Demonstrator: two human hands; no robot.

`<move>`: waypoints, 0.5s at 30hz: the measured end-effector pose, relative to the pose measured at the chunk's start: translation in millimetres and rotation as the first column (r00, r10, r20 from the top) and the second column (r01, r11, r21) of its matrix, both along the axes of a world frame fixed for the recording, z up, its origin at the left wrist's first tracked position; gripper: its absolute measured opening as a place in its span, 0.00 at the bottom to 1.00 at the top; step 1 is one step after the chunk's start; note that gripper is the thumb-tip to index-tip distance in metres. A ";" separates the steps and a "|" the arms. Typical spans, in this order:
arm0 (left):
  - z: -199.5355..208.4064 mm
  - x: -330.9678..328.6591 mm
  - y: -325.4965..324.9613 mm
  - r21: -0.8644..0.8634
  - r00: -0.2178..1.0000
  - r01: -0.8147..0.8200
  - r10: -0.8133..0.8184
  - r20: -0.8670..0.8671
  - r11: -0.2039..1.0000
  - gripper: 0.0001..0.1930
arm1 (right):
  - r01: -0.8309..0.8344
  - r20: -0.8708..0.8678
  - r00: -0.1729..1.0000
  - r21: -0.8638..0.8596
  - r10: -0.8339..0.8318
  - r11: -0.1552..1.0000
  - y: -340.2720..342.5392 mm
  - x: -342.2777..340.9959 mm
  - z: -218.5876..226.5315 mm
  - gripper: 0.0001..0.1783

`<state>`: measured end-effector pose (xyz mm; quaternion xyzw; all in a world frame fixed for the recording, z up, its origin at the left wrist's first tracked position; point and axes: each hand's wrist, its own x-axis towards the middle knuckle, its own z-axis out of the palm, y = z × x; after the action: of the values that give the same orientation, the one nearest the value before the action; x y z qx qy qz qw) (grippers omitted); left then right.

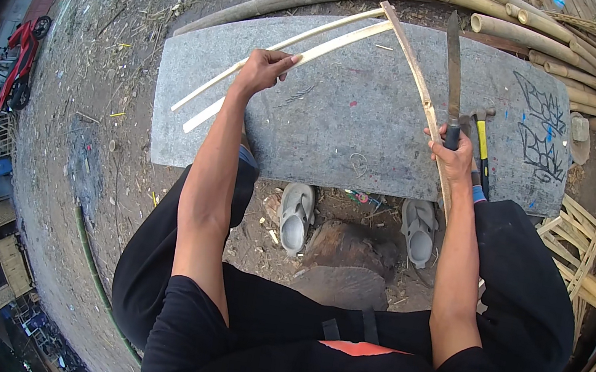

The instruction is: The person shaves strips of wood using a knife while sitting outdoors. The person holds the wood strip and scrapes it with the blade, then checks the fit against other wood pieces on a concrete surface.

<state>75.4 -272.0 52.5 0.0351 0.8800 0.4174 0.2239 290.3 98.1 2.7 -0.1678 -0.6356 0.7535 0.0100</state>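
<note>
My left hand (262, 73) is closed around two pale bamboo strips (347, 38) above the left part of a grey board (305, 141). Their far ends meet the tip of a browner bamboo strip (409, 58); whether they are joined there, I cannot tell. That strip slants down to my right hand (453, 157), which grips it together with the dark handle of a machete (453, 67). The machete's long blade points away from me. Beside my right hand a hammer (483, 140) with a yellow and black handle lies on the board.
Thick bamboo poles (543, 42) are stacked beyond the board at the far right. Grey clogs (295, 220) and a wood stump (350, 249) sit below its near edge. A slatted bamboo frame (571, 238) stands at the right. A red motorbike (19, 64) is far left.
</note>
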 end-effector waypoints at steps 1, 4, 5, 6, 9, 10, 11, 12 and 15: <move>-0.6 0.3 0.0 0.007 1.000 0.002 -0.002 0.003 1.000 0.21 | -0.002 0.008 1.000 -0.003 0.002 1.000 -0.6 -0.4 -0.3 0.17; -0.2 1.4 0.3 -0.009 1.000 -0.003 0.003 0.002 1.000 0.21 | -0.004 0.018 1.000 -0.014 0.004 1.000 -2.6 -0.6 1.1 0.17; 0.6 1.9 0.7 -0.021 1.000 -0.006 0.006 0.000 1.000 0.21 | -0.004 0.019 1.000 -0.018 0.004 1.000 -3.2 -0.6 2.2 0.17; -0.1 2.0 0.5 -0.018 1.000 -0.003 0.003 0.001 1.000 0.21 | -0.005 0.021 1.000 -0.017 0.005 1.000 -3.5 -0.2 2.4 0.17; 0.0 -0.9 -1.2 -0.004 1.000 0.000 0.000 -0.007 1.000 0.21 | -0.014 0.016 1.000 -0.013 0.014 1.000 -3.0 -1.2 2.9 0.17; -1.4 -1.2 -1.1 0.006 1.000 -0.003 0.003 -0.011 1.000 0.21 | -0.020 0.017 1.000 -0.012 0.020 1.000 -2.7 -1.0 1.1 0.17; -2.6 -1.3 -1.4 0.017 1.000 -0.005 0.005 -0.014 1.000 0.20 | -0.027 0.017 0.999 -0.010 0.027 1.000 -2.3 -0.8 -0.6 0.17; -3.2 -1.5 -2.7 0.008 1.000 -0.001 0.001 -0.010 1.000 0.21 | -0.026 0.016 1.000 -0.010 0.027 1.000 -2.3 -0.8 -2.6 0.17; -1.9 -0.9 -3.2 -0.013 1.000 0.009 -0.009 -0.004 1.000 0.23 | -0.035 0.024 0.999 -0.009 0.035 0.999 -1.3 -0.6 -4.0 0.17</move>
<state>74.5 -275.2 50.6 0.0386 0.8830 0.4105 0.2244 289.7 96.7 -1.4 -0.1658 -0.6352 0.7542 -0.0114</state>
